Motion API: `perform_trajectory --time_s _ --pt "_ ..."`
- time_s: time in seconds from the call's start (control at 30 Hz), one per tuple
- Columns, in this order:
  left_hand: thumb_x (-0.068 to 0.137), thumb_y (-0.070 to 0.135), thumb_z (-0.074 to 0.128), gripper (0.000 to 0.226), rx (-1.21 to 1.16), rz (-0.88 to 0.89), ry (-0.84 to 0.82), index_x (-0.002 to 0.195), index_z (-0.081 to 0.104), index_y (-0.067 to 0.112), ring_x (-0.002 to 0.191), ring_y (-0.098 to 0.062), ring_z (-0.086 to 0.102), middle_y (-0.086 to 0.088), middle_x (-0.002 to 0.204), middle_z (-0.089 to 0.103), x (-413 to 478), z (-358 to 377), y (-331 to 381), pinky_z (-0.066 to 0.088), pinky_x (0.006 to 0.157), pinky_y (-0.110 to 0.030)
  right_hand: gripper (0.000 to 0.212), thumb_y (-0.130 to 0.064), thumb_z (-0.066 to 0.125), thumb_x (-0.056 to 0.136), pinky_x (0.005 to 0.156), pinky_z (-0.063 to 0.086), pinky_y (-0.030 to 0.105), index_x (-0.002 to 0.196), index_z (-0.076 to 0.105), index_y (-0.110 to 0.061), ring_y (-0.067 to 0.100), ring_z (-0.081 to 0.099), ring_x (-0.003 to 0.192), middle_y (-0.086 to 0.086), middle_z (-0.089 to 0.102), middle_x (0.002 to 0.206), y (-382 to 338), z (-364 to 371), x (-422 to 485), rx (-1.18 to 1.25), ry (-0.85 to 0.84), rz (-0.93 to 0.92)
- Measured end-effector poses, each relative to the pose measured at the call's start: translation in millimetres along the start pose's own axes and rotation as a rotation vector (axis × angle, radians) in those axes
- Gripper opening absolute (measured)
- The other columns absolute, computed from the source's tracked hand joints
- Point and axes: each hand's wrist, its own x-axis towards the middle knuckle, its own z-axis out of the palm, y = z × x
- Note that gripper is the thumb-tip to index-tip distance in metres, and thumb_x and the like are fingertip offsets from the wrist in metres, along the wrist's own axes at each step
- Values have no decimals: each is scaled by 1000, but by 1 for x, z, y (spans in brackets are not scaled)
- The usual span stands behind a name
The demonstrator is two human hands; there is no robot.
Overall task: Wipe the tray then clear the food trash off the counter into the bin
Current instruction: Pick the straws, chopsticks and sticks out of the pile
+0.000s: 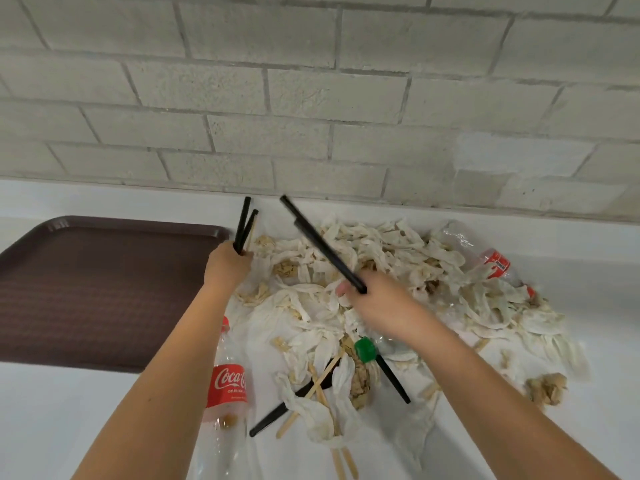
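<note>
Your left hand [227, 263] is raised over the near left edge of the trash, its fingers curled tight round a small bundle of thin black plastic sticks [245, 221] that stand almost upright out of the fist. Your right hand [377, 304] hovers over the middle of the mess, fingers clamped on a pair of longer black sticks [320, 245] that slant up and away to the left.

The dark brown rectangular plastic tray [86, 289] lies flat on the white desk [69, 410], to the left of your left arm.

The food trash is spread across the desk in front of you and to the right: a wide heap of crumpled white paper napkins [381, 247], some stained brown. A clear plastic bottle with a red Coca-Cola label [227, 386] lies just beside the tray's near right corner, partly under your left forearm. A second crushed clear bottle with a red label [491, 261] lies at the heap's far right. A green bottle cap [365, 349] shows under your right wrist, with pale flat wooden sticks [318, 386] and a loose black stick [393, 379] among the nearest napkins.

A grey brick wall [311, 98] runs behind the desk.
</note>
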Motion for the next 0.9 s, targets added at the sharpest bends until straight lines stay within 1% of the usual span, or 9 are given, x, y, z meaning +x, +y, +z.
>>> perform_trajectory --time_s 0.13,0.2,0.37,0.5,0.57,0.63,0.67,0.77,0.9 --pt "92 22 52 21 -123 46 128 92 61 3 62 -19 57 -6 71 65 -20 -34 17 40 53 -27 14 -36 55 89 51 41 21 80 60 -27 7 50 55 -7 57 66 19 41 -26 -55 -69 4" --pt "90 24 52 26 -176 43 188 82 63 1 56 -20 53 -7 68 64 -38 -53 18 42 56 -28 4 -32 62 84 58 45 21 86 65 -30 6 54 61 -8 64 78 24 57 -34 -66 -102 10" --pt "89 22 56 26 -171 -3 173 74 62 2 50 -17 50 -5 60 62 -108 -78 6 40 51 -27 23 -32 63 84 62 48 27 104 67 -22 17 60 73 -1 63 82 24 76 -46 -161 -149 -83" --pt "90 31 56 29 -33 -93 105 74 61 7 56 -22 56 -9 64 63 -156 -74 -18 44 55 -31 26 -34 62 86 68 47 27 109 66 -21 18 62 88 0 67 95 23 78 -46 -232 -146 -119" --pt "91 34 55 32 58 -112 104 77 60 6 61 -24 58 -11 66 62 -173 -71 -28 43 55 -30 23 -33 62 87 60 43 25 105 67 -19 19 62 92 0 66 97 24 76 -46 -241 -141 -121" --pt "92 34 54 32 111 -101 123 79 59 5 63 -23 56 -10 67 61 -186 -69 -35 41 55 -30 19 -34 61 87 50 33 17 99 67 -20 17 61 84 -1 64 89 26 73 -49 -254 -103 -116" --pt "92 33 54 32 119 -97 137 79 59 5 63 -23 55 -8 68 60 -190 -68 -38 39 55 -30 19 -35 60 88 50 34 17 98 67 -21 16 59 80 -1 64 88 27 72 -50 -250 -71 -108" --pt "92 35 53 32 127 -93 185 79 59 7 65 -25 56 -7 69 60 -196 -67 -40 38 57 -31 19 -37 60 88 65 50 29 98 69 -23 16 62 81 -2 66 92 28 67 -57 -170 59 -84" --pt "92 44 51 43 138 -59 246 69 53 8 59 -23 55 -8 62 58 -201 -66 -31 36 50 -29 20 -40 63 87 69 50 30 96 70 -23 14 59 81 -2 58 95 24 57 -65 -6 205 -100"
